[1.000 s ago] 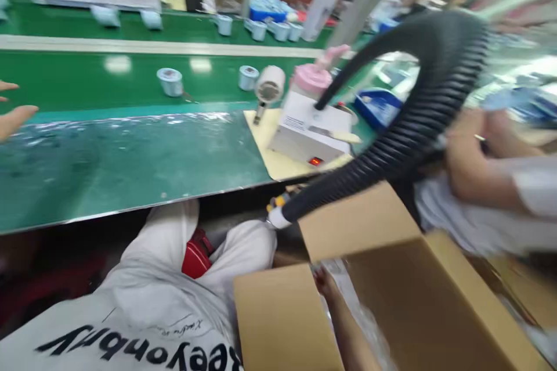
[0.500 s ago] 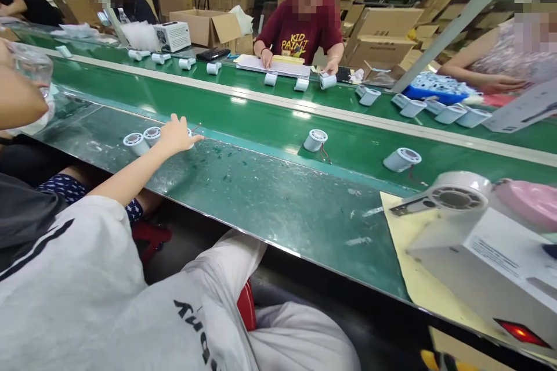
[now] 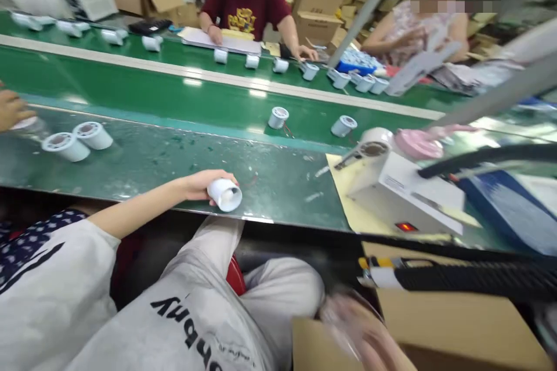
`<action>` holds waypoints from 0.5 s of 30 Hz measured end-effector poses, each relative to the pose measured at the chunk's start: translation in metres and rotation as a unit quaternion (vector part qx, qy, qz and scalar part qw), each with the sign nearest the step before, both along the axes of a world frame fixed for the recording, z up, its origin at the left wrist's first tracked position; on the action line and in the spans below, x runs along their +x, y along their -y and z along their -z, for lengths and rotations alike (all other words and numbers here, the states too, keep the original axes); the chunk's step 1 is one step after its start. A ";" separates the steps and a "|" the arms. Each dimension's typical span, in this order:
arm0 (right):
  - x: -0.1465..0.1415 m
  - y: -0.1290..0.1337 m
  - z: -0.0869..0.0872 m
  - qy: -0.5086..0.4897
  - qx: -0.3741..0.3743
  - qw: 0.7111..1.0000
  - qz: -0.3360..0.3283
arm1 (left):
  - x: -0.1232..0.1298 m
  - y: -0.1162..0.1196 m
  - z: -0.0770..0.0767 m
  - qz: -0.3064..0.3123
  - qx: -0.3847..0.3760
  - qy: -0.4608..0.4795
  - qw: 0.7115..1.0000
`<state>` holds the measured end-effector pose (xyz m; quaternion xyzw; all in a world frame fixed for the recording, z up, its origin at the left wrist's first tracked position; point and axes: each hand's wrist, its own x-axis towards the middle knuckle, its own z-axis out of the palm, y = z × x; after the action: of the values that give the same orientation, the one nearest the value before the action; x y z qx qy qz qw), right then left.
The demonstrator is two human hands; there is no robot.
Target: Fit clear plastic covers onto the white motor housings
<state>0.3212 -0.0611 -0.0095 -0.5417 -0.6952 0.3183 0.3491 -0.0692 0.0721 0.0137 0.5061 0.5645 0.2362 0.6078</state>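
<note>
White housings (image 3: 67, 147), listed left to right: two stand side by side on the green bench (image 3: 143, 156); a third housing (image 3: 224, 195) is gripped between the left hand's (image 3: 204, 185) thumb and fingers at the near edge, open end facing the wearer. Right hand (image 3: 363, 330), blurred, is at clear plastic (image 3: 342, 316) by a carton (image 3: 319, 345); finger state cannot be determined.

The belt (image 3: 165, 95) is green with a pale stripe (image 3: 243, 82). The white shirt (image 3: 183, 313) bears black lettering, and the box-shaped machine (image 3: 411, 197) is white with a glowing red switch (image 3: 406, 226).
</note>
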 end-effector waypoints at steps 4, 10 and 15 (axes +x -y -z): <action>-0.051 -0.008 -0.008 0.157 0.152 0.974 -0.064 | 0.068 0.010 0.016 0.182 -0.080 0.092 0.976; -0.077 -0.033 0.007 0.338 0.154 0.928 -0.017 | 0.101 0.028 0.012 0.315 0.089 0.006 0.945; -0.066 -0.020 0.002 0.179 0.046 0.980 -0.068 | 0.107 0.042 0.010 0.247 0.287 -0.060 0.924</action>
<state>0.2551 -0.0407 -0.0117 -0.5244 -0.7957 0.2072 0.2213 0.0375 0.0305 0.0035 0.7955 0.3649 0.1991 0.4409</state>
